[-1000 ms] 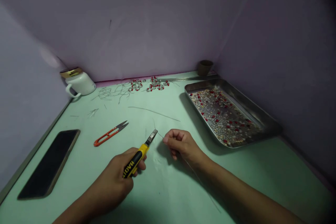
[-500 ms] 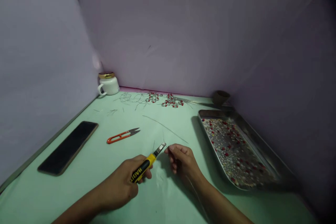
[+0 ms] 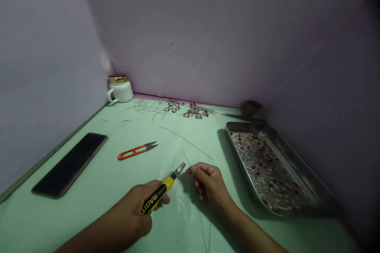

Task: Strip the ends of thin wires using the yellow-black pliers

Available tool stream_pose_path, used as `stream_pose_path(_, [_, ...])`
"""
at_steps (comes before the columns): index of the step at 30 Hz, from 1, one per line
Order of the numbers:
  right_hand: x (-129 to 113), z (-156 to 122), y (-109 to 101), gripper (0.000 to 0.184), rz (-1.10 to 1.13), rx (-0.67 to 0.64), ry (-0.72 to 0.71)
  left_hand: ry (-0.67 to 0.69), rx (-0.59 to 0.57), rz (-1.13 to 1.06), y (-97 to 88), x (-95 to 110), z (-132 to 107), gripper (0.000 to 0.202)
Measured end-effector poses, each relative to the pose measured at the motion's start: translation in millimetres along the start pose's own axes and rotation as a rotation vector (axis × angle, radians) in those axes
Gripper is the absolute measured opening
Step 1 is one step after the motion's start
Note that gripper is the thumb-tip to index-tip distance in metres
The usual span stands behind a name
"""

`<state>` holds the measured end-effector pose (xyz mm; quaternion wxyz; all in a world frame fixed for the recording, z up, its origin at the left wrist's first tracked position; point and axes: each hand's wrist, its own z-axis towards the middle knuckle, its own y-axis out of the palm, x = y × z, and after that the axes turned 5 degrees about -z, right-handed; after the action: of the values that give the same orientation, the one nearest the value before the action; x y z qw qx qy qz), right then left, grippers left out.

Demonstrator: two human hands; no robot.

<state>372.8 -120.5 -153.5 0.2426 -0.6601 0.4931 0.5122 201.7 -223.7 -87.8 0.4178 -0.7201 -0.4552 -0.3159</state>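
My left hand (image 3: pixel 135 213) is closed round the yellow-and-black handle of small pliers (image 3: pixel 162 189), whose metal jaws point up and right. My right hand (image 3: pixel 208 185) sits just right of the jaws, fingers curled in a pinch on a thin wire (image 3: pixel 208 233) that trails back along my wrist toward the bottom edge. Its tip is apart from the jaws. Loose wire pieces (image 3: pixel 187 141) lie on the green table just beyond both hands.
Orange thread snips (image 3: pixel 136 151) lie left of centre, a black phone (image 3: pixel 70 165) farther left. A steel tray (image 3: pixel 317 193) of red and pale beads stands at right. Beaded wire pieces (image 3: pixel 194 112), a white mug (image 3: pixel 121 89) and a brown cup (image 3: pixel 251 108) line the back wall.
The camera view has swung left and tilted up. The pliers' jaws and my right hand's pinch have drawn slightly apart; a short wire piece now lies beyond the jaws.
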Motion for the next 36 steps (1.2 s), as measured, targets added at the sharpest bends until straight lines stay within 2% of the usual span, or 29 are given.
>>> stream_pose_path(4, [1, 1, -1, 0.029, -0.059, -0.011, 0.003, 0.007, 0.02, 0.033, 5.7, 11, -3, 0.047])
stream_pose_path(11, [-1, -1, -2, 0.027, -0.077, -0.031, 0.01, 0.0, 0.053, 0.05, 14.0, 14, -1, 0.064])
stream_pose_path(20, [-7, -3, 0, 0.025, -0.096, -0.036, 0.033, -0.009, 0.062, 0.117, 13.0, 18, -1, 0.054])
stream_pose_path(26, [-8, -4, -2, 0.026, -0.11, -0.064, 0.025, 0.037, 0.02, 0.11, 10.3, 19, -2, 0.064])
stream_pose_path(31, [-7, -5, -3, 0.026, -0.116, -0.077, 0.012, 0.034, 0.013, 0.126, 14.7, 18, 1, 0.042])
stream_pose_path(36, [-8, -7, 0, 0.026, -0.115, -0.012, -0.013, 0.046, 0.001, 0.139, 12.4, 24, 2, 0.044])
